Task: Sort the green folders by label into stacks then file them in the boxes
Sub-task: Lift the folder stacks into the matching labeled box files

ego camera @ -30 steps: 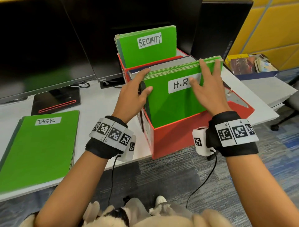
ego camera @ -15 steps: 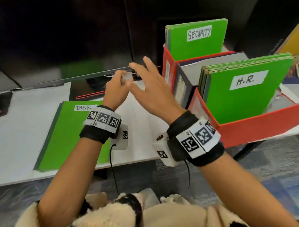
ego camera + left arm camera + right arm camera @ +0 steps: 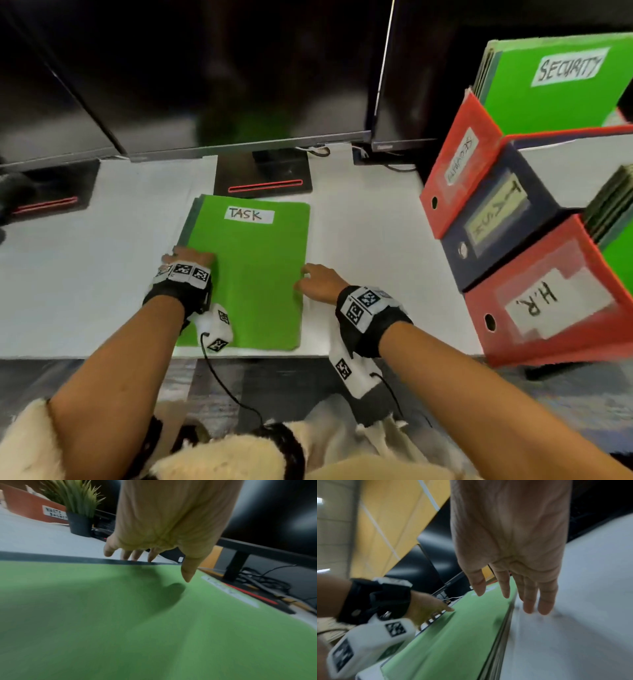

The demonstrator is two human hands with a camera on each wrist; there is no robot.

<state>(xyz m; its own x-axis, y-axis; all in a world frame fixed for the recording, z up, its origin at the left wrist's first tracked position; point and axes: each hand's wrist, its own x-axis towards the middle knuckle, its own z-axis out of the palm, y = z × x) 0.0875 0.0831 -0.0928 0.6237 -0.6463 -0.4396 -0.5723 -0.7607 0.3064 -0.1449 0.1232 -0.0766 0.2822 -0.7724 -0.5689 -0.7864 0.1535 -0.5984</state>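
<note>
Sorting apparently complete, filing two-thirds done: SECURITY folders (image 3: 555, 82) upright in the far red box (image 3: 459, 178) and H.R. folders (image 3: 613, 219) upright in the near red box (image 3: 548, 308), both at the right end of the tabletop (image 3: 359, 233); between them the dark blue TASK box (image 3: 493, 219), contents not visible. Remaining: the TASK stack (image 3: 250, 274), flat near the front edge of the tabletop, yet to be filed. Left hand (image 3: 190, 257) at the stack's left edge, fingers (image 3: 130, 555) curved down over that edge to the tabletop, thumb above the top cover; grip not confirmed. Right hand (image 3: 318, 281) at the stack's right edge, fingers (image 3: 529, 601) straight and loosely spread, tips at or near the tabletop, holding nothing.
</note>
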